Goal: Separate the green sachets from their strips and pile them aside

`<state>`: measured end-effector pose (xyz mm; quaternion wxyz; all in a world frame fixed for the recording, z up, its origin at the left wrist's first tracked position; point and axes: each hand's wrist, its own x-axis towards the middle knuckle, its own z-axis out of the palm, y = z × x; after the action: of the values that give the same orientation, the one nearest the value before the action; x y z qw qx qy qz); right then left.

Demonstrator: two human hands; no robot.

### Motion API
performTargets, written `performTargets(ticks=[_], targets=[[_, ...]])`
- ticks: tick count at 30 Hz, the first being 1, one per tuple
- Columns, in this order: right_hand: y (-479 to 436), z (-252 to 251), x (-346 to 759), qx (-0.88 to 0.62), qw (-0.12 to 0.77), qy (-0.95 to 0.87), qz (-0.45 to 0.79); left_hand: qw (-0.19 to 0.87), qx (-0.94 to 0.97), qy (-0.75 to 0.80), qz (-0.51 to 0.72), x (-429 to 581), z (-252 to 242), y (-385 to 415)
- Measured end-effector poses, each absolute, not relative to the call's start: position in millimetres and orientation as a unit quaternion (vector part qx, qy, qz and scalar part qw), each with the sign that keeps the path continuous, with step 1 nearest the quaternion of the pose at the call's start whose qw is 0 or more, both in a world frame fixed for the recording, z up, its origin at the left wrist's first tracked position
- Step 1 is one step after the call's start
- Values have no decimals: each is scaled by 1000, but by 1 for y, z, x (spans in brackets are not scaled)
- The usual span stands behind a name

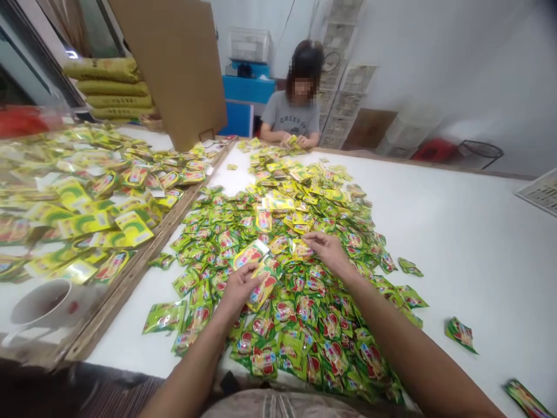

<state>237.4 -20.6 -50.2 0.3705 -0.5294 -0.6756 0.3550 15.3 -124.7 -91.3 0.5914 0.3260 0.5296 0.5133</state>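
Note:
My left hand (238, 287) is closed on a yellow-and-green packet (263, 285) with a fruit picture, its thumb on the upper face. Just beyond those fingers lies a flat yellow-green carton (251, 253) with a white end; whether the hand grips it too I cannot tell. My right hand (329, 251) pinches a small yellow packet (301, 249) between thumb and fingers, over the pile. Beneath both hands spreads a heap of small green sachets (285, 310) printed with red fruit. Yellow pieces (278, 203) are mixed in at the far side.
A wooden strip (152, 238) divides the white table (452, 232). Left of it lie many flat yellow cartons (78, 223) and a white mug (43, 305). Opposite me a person (292, 113) handles packets. A cardboard sheet (174, 69) stands at the back left; a white basket (542, 191) sits far right.

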Motion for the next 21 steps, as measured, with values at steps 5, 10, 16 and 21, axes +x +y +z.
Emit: performTargets(ticks=[5, 10, 16, 21], targets=[[-59, -38, 202, -438, 355, -732, 381, 606, 340, 524, 492, 19, -79, -131], [-62, -36, 191, -381, 246, -831, 322, 658, 325, 495, 465, 20, -73, -139], [-71, -28, 185, -366, 255, -837, 315, 665, 340, 467, 473, 16, -79, -139], [-78, -20, 189, -409, 297, -741, 442, 668, 320, 449, 500, 17, -74, -139]])
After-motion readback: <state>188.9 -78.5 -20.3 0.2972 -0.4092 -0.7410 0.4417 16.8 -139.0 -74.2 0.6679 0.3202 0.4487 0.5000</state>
